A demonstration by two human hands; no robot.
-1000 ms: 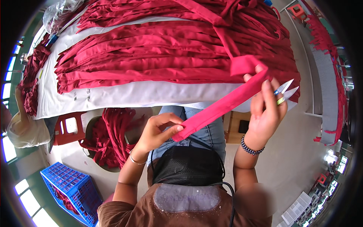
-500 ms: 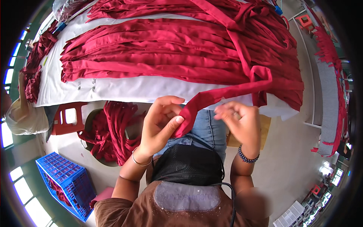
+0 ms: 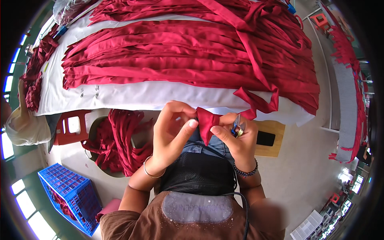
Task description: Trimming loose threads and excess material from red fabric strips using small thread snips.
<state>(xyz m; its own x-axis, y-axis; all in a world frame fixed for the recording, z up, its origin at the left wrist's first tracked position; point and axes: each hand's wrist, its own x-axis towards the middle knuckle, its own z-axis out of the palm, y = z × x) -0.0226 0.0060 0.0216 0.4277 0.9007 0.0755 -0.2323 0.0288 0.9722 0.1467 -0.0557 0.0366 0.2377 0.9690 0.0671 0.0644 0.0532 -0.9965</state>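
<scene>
A dark red fabric strip (image 3: 207,125) is stretched between my two hands in front of my lap. My left hand (image 3: 172,130) is closed, pinching the strip's pointed end between thumb and fingers. My right hand (image 3: 239,138) pinches the same strip a little further along. A small pair of thread snips (image 3: 239,127), with metal and blue parts, also lies in that hand, partly hidden by the fingers. From my right hand the strip runs back in a twisted loop to the table edge.
Rows of red strips (image 3: 160,56) cover the white-clothed table (image 3: 132,96) ahead. Below left stand a round tub (image 3: 100,160) of red fabric, a red stool (image 3: 72,126) and a blue crate (image 3: 70,192). A phone (image 3: 265,139) lies on a wooden board at right. Another person (image 3: 30,126) is at far left.
My right hand has moved left and closed on the strip beside my left hand. The snips now show in it. The strip's trailing part has dropped from its stretched line into a loop.
</scene>
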